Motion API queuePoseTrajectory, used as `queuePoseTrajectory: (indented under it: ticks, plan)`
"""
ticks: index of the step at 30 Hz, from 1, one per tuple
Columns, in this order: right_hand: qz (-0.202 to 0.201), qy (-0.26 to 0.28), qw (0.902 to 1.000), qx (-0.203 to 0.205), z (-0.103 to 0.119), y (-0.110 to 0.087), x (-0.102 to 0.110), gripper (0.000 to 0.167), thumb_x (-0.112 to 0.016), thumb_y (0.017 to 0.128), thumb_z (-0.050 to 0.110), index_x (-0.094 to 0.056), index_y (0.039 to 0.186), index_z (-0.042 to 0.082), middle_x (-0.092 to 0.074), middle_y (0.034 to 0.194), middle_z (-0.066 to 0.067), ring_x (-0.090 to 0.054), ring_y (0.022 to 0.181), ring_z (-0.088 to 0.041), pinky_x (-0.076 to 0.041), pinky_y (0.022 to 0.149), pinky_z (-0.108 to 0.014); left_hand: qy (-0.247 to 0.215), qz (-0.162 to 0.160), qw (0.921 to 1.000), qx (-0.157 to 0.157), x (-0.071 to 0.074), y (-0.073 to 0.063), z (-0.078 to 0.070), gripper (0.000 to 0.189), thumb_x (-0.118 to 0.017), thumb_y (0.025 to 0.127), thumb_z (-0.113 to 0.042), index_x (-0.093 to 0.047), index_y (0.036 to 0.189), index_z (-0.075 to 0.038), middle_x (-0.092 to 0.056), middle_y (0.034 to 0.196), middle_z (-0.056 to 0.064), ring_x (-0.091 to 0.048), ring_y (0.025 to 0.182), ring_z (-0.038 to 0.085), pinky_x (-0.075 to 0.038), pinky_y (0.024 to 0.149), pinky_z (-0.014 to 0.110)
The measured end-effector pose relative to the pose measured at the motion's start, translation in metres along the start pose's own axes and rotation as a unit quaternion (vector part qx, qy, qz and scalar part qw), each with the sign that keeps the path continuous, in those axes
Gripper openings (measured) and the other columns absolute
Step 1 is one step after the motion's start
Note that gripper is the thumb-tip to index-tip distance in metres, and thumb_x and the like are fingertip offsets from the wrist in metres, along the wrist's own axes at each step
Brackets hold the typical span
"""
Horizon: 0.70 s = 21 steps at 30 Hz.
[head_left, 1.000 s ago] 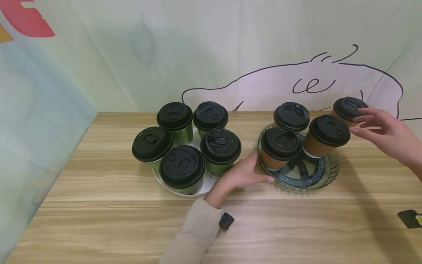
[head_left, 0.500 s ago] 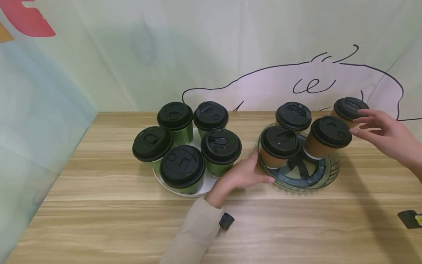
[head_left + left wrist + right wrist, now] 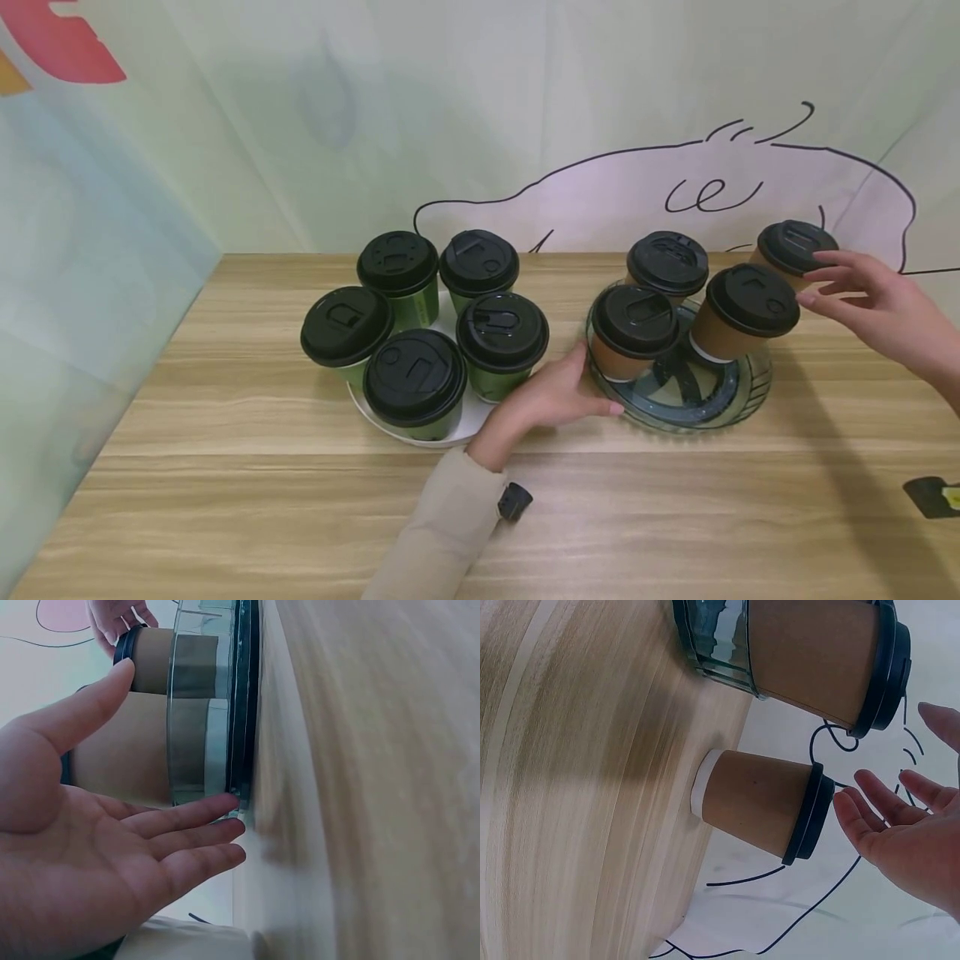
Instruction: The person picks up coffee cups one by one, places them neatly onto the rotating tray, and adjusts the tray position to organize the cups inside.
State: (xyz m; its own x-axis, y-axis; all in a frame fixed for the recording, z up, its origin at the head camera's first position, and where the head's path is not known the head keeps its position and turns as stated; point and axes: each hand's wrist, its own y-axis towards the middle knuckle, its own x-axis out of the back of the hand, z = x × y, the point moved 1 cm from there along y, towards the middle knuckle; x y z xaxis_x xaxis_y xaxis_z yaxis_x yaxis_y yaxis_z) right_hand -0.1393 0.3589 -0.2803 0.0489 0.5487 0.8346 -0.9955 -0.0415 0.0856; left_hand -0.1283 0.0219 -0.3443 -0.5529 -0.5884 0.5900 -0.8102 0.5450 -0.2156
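A round clear glass dish (image 3: 757, 392) holds three brown paper cups with black lids: a front-left cup (image 3: 618, 362), a back cup (image 3: 666, 265) and a right cup (image 3: 723, 333). My left hand (image 3: 558, 392) is at the dish's left side, its fingers extended along the rim; in the left wrist view the palm (image 3: 97, 847) faces the dish. Another brown cup (image 3: 754, 799) stands on the table behind and right of the dish. My right hand (image 3: 877, 308) hovers by its lid, fingers loosely spread and holding nothing. A small gap shows there in the right wrist view.
Left of the glass dish, a white round plate (image 3: 476, 417) carries several green cups with black lids (image 3: 416, 379). They stand close to my left forearm. A pale printed wall sheet (image 3: 480, 125) rises behind the wooden table (image 3: 285, 508).
The cups in the glass dish have shifted slightly: the back and right ones rightward, the front-left one a little up and back. Both hands have stayed almost still.
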Motion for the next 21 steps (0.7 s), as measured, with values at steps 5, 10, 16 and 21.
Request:
queuePoseTrajectory:
  ticks: [5,10,16,21]
  plan:
    - [0.003,-0.006,1.0000,-0.001,-0.0009,0.0005,0.0000,0.063,-0.056,0.092,0.028,-0.029,0.138,-0.004,-0.044,0.123,-0.028,-0.049,0.091,-0.007,-0.034,0.062,-0.005,0.000,0.001,1.0000,0.009,-0.0002,0.0003,0.0009,0.099,-0.071,0.079,-0.037,-0.007,0.146,-0.002,-0.027,0.145,0.016,-0.031,0.130,0.025,-0.031,0.103,0.033]
    - [-0.003,-0.003,1.0000,0.006,-0.0039,0.0010,0.0002,0.062,-0.056,0.092,0.027,-0.029,0.138,-0.004,-0.044,0.122,-0.028,-0.035,0.080,0.015,-0.029,0.061,0.000,0.001,0.000,1.0000,0.007,0.0005,0.0017,0.0019,0.098,-0.070,0.079,-0.036,-0.008,0.146,0.000,-0.030,0.144,0.016,-0.032,0.129,0.025,-0.032,0.102,0.033]
    - [-0.002,-0.018,0.9998,-0.005,-0.0065,0.0022,0.0000,0.063,-0.054,0.092,0.029,-0.027,0.139,-0.005,-0.042,0.124,-0.031,-0.046,0.098,-0.030,-0.041,0.069,-0.014,-0.002,0.001,1.0000,0.002,0.0012,0.0016,0.0024,0.098,-0.070,0.079,-0.036,-0.009,0.145,0.001,-0.032,0.143,0.017,-0.033,0.129,0.024,-0.031,0.103,0.033]
    - [0.000,-0.010,0.9998,-0.014,-0.0073,0.0029,0.0010,0.064,-0.051,0.094,0.030,-0.023,0.140,-0.005,-0.037,0.126,-0.034,-0.038,0.106,-0.047,-0.039,0.082,-0.054,-0.002,0.001,1.0000,0.002,0.0007,0.0021,0.0030,0.098,-0.071,0.079,-0.036,-0.008,0.146,0.000,-0.028,0.145,0.016,-0.031,0.130,0.024,-0.031,0.103,0.033]
